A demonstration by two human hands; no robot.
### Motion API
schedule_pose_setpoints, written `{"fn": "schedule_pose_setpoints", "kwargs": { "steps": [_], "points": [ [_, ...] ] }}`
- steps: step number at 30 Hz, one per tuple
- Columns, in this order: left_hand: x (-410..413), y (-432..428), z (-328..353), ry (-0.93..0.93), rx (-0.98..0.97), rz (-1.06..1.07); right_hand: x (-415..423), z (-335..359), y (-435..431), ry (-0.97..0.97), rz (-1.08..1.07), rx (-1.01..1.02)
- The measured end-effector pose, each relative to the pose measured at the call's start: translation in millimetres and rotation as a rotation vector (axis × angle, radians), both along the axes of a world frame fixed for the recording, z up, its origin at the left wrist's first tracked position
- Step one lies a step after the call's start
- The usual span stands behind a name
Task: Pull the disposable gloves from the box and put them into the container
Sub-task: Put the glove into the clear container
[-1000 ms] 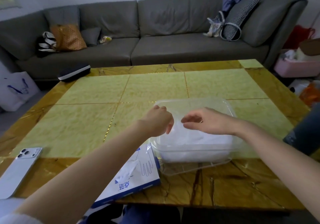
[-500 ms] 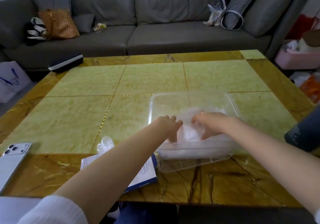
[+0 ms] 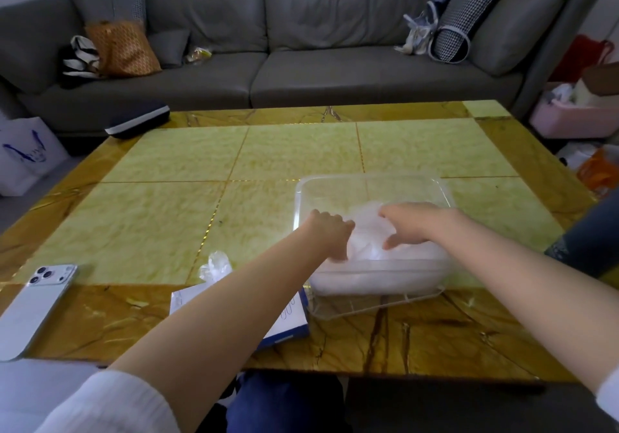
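Your gloves point(image 3: 366, 231) sit heaped in the container point(image 3: 368, 179); your right hand point(image 3: 412, 225) presses them spread-fingered, your left hand point(image 3: 330, 228) is blurred, grip unclear. Lift carelessly and clinging gloves may trail out toward the box point(image 3: 291, 318) at 8 o'clock

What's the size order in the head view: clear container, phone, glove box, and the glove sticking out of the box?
1. Clear container, largest.
2. Phone and glove box: unsure, since the left forearm hides much of the box.
3. Protruding glove, smallest.
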State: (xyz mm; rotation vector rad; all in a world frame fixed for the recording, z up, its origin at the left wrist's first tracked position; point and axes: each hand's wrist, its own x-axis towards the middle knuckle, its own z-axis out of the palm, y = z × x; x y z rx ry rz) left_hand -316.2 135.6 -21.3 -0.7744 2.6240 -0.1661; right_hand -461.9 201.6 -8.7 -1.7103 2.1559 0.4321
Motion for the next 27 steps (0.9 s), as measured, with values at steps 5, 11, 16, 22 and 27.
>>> {"fn": "schedule_pose_setpoints", "kwargs": {
  "steps": [5,11,16,22,27],
  "points": [
    [45.0,13.7,29.0,0.563,-0.094,0.058,34.6,22.4,14.7,-0.162,0.029,-0.43],
    [143.6,37.3,16.0,0.802,-0.103,0.331,108.6,16.0,25.0,-0.293,0.267,-0.959],
    [204.8,53.8,-10.2,0.739,-0.037,0.548,177.2,1.2,26.4,-0.326,0.478,-0.933],
    [229.8,67.7,-35.4,0.671,0.138,0.654,215.9,-24.4,28.8,-0.345,0.323,-0.486],
    [235.8,77.6,-57.3,0.712,0.192,0.668,218.1,-39.8,42.1,-0.318,0.308,-0.332]
  ]
}}
